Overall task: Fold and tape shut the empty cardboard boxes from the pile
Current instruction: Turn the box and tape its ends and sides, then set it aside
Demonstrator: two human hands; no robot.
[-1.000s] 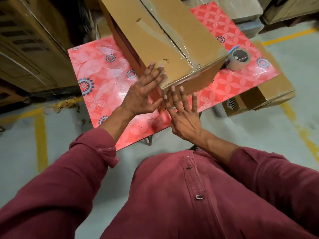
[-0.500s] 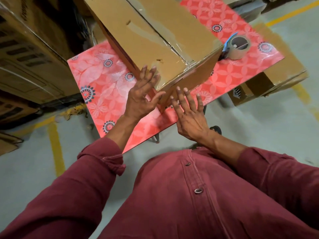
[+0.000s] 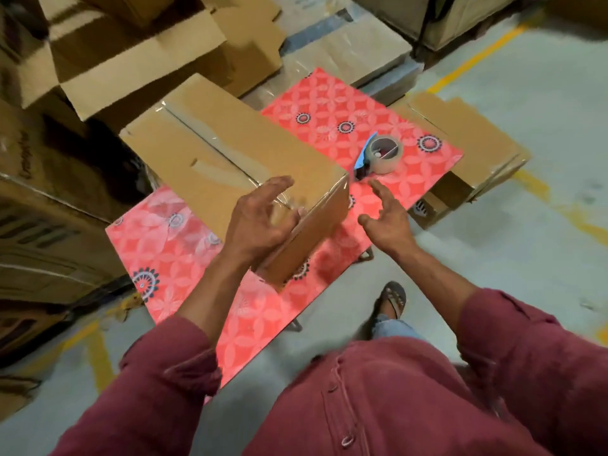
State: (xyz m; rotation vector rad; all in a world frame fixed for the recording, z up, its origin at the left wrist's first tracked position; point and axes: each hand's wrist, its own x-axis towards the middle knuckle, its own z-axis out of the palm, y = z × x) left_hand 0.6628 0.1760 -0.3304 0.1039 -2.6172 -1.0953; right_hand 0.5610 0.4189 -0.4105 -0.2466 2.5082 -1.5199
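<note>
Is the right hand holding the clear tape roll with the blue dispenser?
No, the right hand hovers open, apart from the clear tape roll with the blue dispenser lying on the red floral table.

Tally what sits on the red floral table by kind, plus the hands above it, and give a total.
Taped cardboard box: 1
Tape roll: 1
Hands: 2, left hand at the box's near corner, right hand off it
Total: 4

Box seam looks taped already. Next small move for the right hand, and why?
Probably reach on to the tape dispenser. The right hand is open, off the box and pointing toward it, while the left hand rests at the box's near corner. Which seam comes next can't be told.
</note>
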